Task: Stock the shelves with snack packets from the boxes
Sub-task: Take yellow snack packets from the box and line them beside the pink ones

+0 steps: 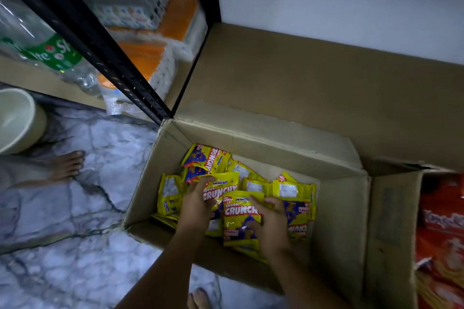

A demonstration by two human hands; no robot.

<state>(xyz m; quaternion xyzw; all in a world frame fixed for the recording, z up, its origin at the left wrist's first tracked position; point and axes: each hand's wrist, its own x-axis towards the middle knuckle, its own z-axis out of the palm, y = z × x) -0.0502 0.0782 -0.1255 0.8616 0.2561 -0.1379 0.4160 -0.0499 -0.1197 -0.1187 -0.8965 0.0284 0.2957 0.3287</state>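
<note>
Snack packets in the box: light, crinkly, slippery; your left hand and right hand each pinch one—grip top seams.

Shop stockroom: metal racking w/ goods, snack cartons

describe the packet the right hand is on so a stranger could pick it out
Find the open cardboard box on the marble floor, full of yellow snack packets. The packet under the right hand is the front-most one, lying face up. Unlike its back-up or tilted neighbours, its CRUNCHY print reads upright.
</note>
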